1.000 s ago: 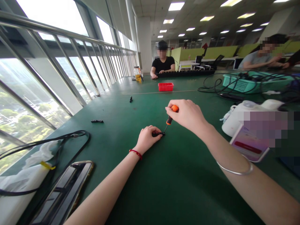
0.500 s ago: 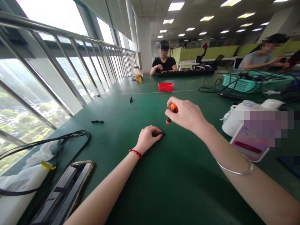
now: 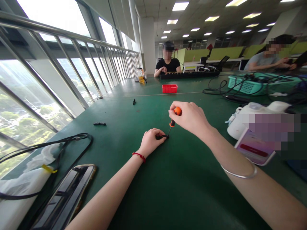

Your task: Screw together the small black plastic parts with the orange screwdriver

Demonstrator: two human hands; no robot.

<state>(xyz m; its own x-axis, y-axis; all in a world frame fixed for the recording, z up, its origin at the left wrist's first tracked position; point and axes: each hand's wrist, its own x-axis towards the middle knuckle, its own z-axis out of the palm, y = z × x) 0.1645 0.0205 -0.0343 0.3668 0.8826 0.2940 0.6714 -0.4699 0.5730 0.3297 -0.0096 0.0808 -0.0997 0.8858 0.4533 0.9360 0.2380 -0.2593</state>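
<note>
On the green tabletop (image 3: 144, 115), my left hand (image 3: 151, 140) is closed on a small black part (image 3: 161, 137), pinning it low against the surface. My fingers cover much of that part, so its kind does not show. My right hand (image 3: 189, 116) grips an orange and black screwdriver (image 3: 177, 111) by its handle. The shaft slants down and left, and its tip meets the right end of the black part. Further off lie two more small dark pieces, one to the left (image 3: 99, 124) and one farther back (image 3: 134, 101).
A red tray (image 3: 169, 88) sits ahead. To the right are a teal basket (image 3: 251, 86) with cables, a white bottle (image 3: 240, 119) and a pink-screened device (image 3: 255, 147). At left lie a phone (image 3: 69, 191) and black cables (image 3: 90, 140). Two people sit beyond.
My right hand's fingers have shifted slightly around the screwdriver handle, showing more of its orange end. My left hand and the black part stay in place.
</note>
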